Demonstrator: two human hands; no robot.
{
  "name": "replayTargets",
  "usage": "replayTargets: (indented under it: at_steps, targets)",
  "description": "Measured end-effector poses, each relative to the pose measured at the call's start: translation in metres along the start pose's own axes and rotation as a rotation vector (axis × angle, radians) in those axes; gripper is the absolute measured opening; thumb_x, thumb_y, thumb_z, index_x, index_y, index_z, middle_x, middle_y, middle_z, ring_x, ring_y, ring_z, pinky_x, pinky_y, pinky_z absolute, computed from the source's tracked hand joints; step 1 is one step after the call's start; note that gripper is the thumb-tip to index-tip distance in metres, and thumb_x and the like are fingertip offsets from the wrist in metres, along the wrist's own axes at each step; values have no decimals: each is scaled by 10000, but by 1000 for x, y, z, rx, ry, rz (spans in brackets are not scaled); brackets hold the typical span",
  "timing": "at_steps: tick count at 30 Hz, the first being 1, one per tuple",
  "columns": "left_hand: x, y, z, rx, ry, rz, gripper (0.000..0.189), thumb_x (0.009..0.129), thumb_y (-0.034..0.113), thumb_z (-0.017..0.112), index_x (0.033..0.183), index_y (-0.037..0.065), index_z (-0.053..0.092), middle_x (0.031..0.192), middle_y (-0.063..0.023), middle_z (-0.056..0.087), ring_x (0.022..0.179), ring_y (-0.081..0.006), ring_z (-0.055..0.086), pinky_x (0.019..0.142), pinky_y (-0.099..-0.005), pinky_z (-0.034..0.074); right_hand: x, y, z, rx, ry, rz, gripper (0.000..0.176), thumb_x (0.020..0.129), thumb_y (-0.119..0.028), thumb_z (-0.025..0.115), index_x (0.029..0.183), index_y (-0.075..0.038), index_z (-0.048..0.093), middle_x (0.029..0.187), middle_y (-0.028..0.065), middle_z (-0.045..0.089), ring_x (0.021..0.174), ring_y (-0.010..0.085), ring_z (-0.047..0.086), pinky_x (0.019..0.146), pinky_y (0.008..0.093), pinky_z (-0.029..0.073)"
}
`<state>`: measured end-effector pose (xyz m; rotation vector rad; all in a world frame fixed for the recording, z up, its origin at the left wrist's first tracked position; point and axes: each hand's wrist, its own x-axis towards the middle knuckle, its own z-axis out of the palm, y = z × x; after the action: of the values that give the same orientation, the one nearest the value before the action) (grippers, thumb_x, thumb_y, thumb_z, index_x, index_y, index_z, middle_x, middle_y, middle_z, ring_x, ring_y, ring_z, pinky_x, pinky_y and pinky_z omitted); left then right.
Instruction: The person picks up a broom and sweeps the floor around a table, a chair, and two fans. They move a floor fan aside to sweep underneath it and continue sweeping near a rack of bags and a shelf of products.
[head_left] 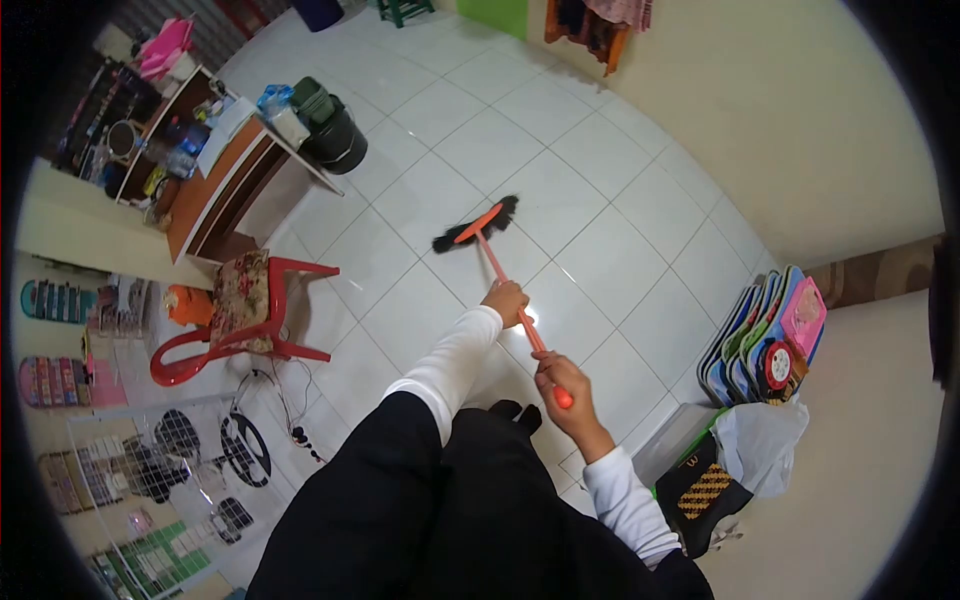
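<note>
A broom [491, 255] with an orange handle and black bristles reaches forward from my body, its head resting on the white tiled floor [600, 270]. My left hand [506, 301] is wrapped round the middle of the handle. Closer to me, my right hand [566, 388] grips the handle near its rounded red-orange end, which pokes out past the fingers. The bristles fan out to both sides of the orange head. Part of my dark-covered feet [516, 413] shows below the handle.
At left stand a wooden desk [222, 190], a black bin [337, 142] and a red chair [275, 310], with cables [290, 410] on the floor nearby. A wire rack [150, 480] is lower left. Stacked folding boards [760, 335] and bags [705, 480] line the right wall.
</note>
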<state>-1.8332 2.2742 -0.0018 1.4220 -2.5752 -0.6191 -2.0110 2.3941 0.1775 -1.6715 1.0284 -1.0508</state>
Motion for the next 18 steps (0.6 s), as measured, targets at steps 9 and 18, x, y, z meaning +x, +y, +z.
replayTargets:
  at_steps: [9, 18]
  targets:
    - [-140, 152, -137, -445, 222, -14, 230, 709, 245, 659, 647, 72, 520, 680, -90, 551, 763, -268, 535, 772, -370, 377, 16, -175, -77, 536, -502, -173, 277, 764, -217, 713, 707, -15, 532, 666, 105, 575, 736, 260, 622, 800, 415, 468]
    - [-339, 168, -26, -706, 224, -839, 333, 788, 398, 614, 767, 66, 614, 752, -124, 604, 738, -323, 573, 661, -421, 437, -9, -104, 58, 547, -773, 487, 313, 877, -232, 561, 662, -7, 525, 698, 24, 557, 733, 119, 539, 746, 276, 430]
